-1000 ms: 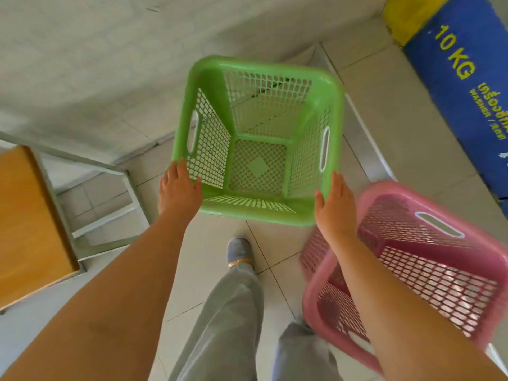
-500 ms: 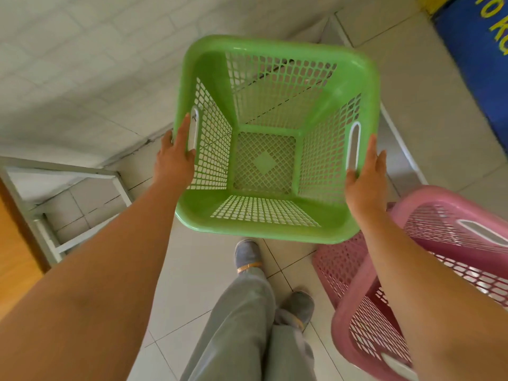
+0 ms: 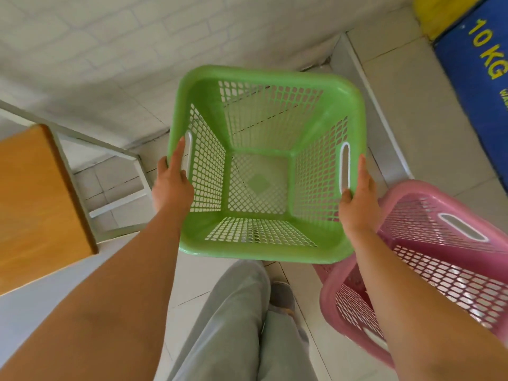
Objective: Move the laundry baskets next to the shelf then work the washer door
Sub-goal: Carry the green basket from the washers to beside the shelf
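The square green plastic laundry basket with lattice walls (image 3: pixel 264 163) is carried above the tiled floor (image 3: pixel 420 105), at about 12 o'clock from the person's feet and close to the white brick wall (image 3: pixel 110 50). The left hand (image 3: pixel 171 182) clasps its 9 o'clock side, fingers wrapped over the rim beside the white-edged handle slot. The right hand (image 3: pixel 357 199) clasps the 3 o'clock side the same way, so each grip is closed on the rim of this basket.

To do the step well, I would keep the 2 hands level so the basket stays flat, swing it toward the metal-framed shelf with the orange wooden top (image 3: pixel 35 199) at 9 o'clock, and lower it onto the floor just beside the frame rather than on it. The holds sit outside the slots, so a firm squeeze inward should stop it slipping.

The green basket holds nothing; the floor shows through its mesh base. The pink plastic laundry basket of the same lattice build (image 3: pixel 428 259) stands at 4 o'clock, just beside and partly under the green one, and looks empty too. It is yet to be moved. The blue panel marked "10 KG" (image 3: pixel 478 78) lies at 2 o'clock, probably the washer.
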`<state>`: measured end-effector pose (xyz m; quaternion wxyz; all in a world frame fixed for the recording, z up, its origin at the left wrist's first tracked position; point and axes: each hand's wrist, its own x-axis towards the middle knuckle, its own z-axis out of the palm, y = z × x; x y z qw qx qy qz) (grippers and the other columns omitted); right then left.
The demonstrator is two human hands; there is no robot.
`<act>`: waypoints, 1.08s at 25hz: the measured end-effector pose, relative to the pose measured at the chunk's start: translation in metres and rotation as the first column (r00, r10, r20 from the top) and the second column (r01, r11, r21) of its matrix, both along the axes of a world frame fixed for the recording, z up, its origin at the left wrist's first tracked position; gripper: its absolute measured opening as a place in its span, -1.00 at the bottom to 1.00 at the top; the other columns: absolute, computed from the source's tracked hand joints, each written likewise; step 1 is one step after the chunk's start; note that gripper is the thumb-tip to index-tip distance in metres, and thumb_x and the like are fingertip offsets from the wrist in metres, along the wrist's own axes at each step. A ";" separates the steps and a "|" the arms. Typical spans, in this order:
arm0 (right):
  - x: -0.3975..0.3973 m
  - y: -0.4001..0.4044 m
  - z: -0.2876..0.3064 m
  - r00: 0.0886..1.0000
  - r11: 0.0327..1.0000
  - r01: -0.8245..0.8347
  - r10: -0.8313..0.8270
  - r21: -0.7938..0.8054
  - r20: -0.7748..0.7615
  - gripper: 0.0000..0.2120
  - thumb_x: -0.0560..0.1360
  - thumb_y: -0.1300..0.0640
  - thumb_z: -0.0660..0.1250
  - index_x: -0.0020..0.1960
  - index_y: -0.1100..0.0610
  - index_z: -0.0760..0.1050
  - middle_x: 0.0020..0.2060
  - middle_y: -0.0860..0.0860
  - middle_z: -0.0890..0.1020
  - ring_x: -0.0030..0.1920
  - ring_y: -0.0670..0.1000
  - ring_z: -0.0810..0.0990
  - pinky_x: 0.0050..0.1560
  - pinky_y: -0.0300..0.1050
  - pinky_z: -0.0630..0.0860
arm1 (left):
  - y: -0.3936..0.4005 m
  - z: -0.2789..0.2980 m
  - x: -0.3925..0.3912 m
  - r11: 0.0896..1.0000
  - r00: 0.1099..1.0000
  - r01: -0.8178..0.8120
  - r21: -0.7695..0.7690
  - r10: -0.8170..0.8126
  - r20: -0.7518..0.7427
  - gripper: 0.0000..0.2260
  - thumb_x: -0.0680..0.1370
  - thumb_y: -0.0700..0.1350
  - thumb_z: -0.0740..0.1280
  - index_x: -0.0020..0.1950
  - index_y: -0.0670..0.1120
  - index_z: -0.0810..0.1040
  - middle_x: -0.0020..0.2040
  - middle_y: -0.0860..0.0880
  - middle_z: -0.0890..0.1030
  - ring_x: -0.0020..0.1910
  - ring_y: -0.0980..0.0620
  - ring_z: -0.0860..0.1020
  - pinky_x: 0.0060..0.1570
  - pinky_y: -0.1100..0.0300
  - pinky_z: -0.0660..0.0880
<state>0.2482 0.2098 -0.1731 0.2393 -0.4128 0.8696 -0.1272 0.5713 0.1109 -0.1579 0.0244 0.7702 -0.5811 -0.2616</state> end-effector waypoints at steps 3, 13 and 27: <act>0.016 0.029 0.037 0.997 0.996 -0.075 0.075 -0.053 0.004 -0.24 0.55 0.28 0.23 0.56 -0.14 -0.09 0.46 0.08 0.32 0.01 0.05 0.60 -0.09 -0.08 0.59 | 0.057 0.045 0.019 0.995 0.996 -0.087 -0.042 0.087 0.012 -0.37 0.60 -0.25 0.11 0.50 0.34 0.05 0.41 -0.13 0.34 -0.02 -0.20 0.55 -0.17 -0.02 0.52; 0.053 0.138 0.151 0.926 0.920 -0.373 0.378 -0.123 0.020 -0.26 0.55 0.22 0.24 0.54 -0.18 -0.08 0.38 0.06 0.40 -0.12 0.09 0.63 -0.26 0.03 0.62 | 0.250 0.153 0.075 0.935 0.941 -0.339 -0.106 0.337 -0.035 -0.39 0.59 -0.26 0.10 0.49 0.34 0.13 0.44 -0.07 0.33 -0.07 -0.11 0.54 -0.21 0.08 0.46; 0.246 0.204 0.214 0.605 0.605 -0.796 0.795 -0.027 -0.039 -0.34 0.57 0.18 0.21 0.56 -0.09 -0.01 0.47 0.06 0.30 0.22 0.19 0.53 0.07 0.02 0.49 | 0.475 0.189 0.227 0.652 0.653 -0.756 -0.055 0.746 -0.128 -0.41 0.60 -0.22 0.09 0.48 0.35 0.14 0.37 -0.04 0.38 -0.13 -0.05 0.50 -0.39 0.19 0.41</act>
